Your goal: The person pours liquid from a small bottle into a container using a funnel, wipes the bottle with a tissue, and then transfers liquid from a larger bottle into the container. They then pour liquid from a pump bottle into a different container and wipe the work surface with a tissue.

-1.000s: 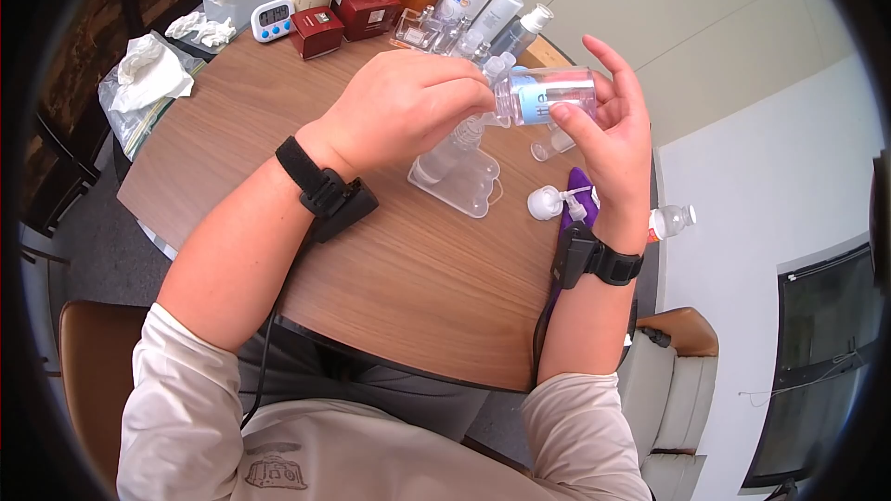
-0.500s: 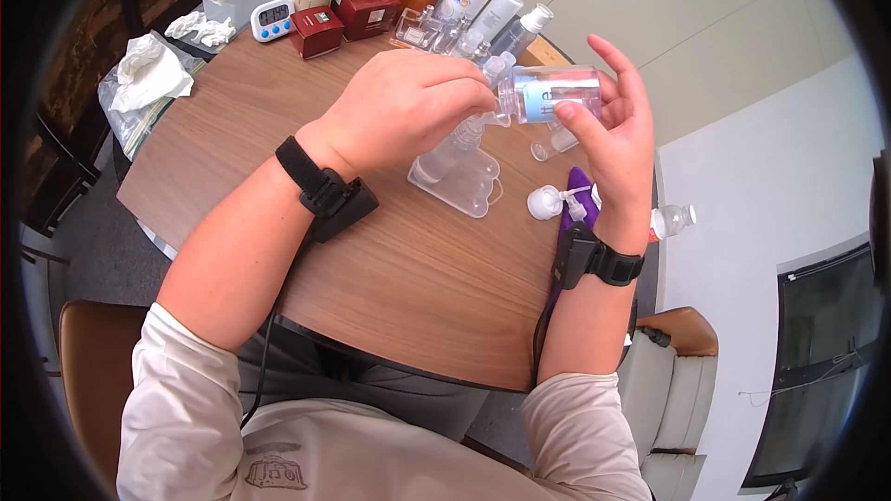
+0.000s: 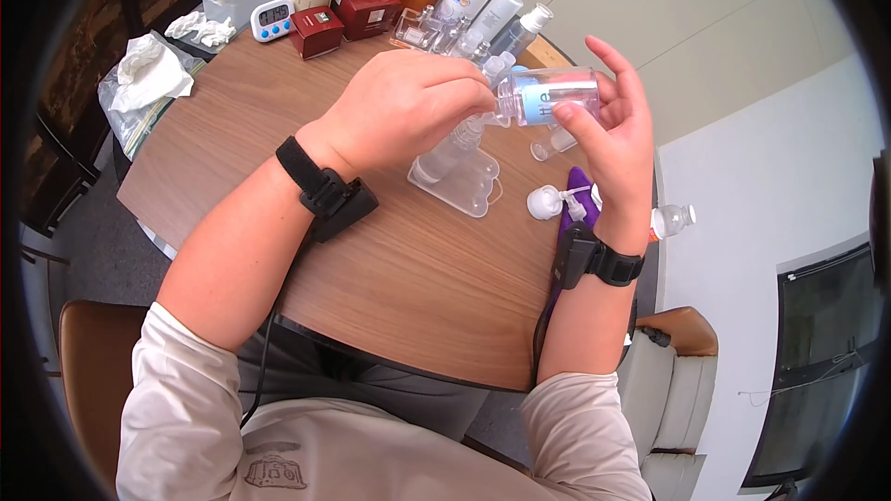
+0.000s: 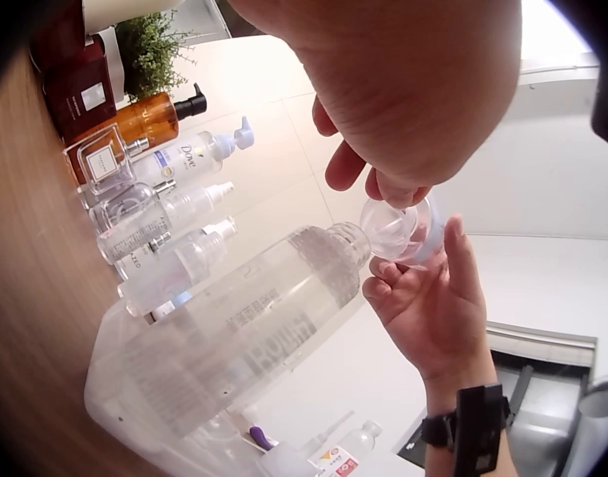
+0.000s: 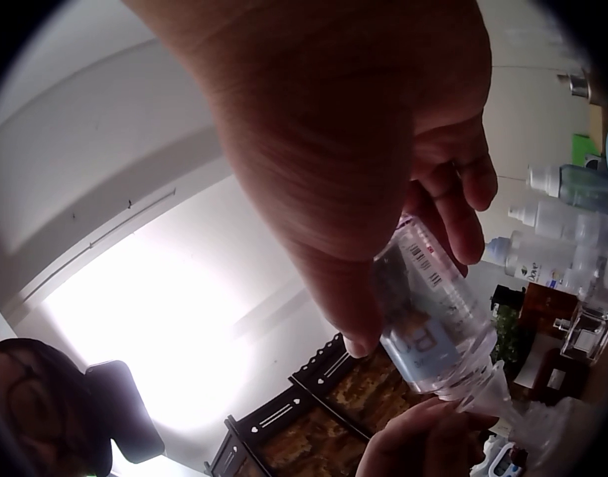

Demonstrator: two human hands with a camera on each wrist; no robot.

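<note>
My right hand (image 3: pixel 613 134) grips a small clear bottle (image 3: pixel 580 86) with a pale blue label, thumb on the near side. The bottle lies nearly on its side in the air, its mouth towards my left hand (image 3: pixel 408 109). That hand's fingertips pinch a clear funnel (image 5: pixel 491 392) at the small bottle's mouth. Below them a larger clear bottle (image 4: pixel 244 323) with grey print stands with its neck at the funnel; in the head view my left hand covers part of it. A clear plastic tray (image 3: pixel 475 197) with a wavy edge lies about its base.
A white pump head (image 3: pixel 544 203) and a purple item (image 3: pixel 580 182) lie at the table's right. Pump bottles, glass perfume bottles, dark red boxes (image 3: pixel 367 9) and a timer (image 3: pixel 272 20) stand along the back. Crumpled tissues (image 3: pixel 153 74) sit at the left edge.
The small bottle has shifted slightly right and turned in my right hand, so its label faces differently. My left hand has stayed in place.
</note>
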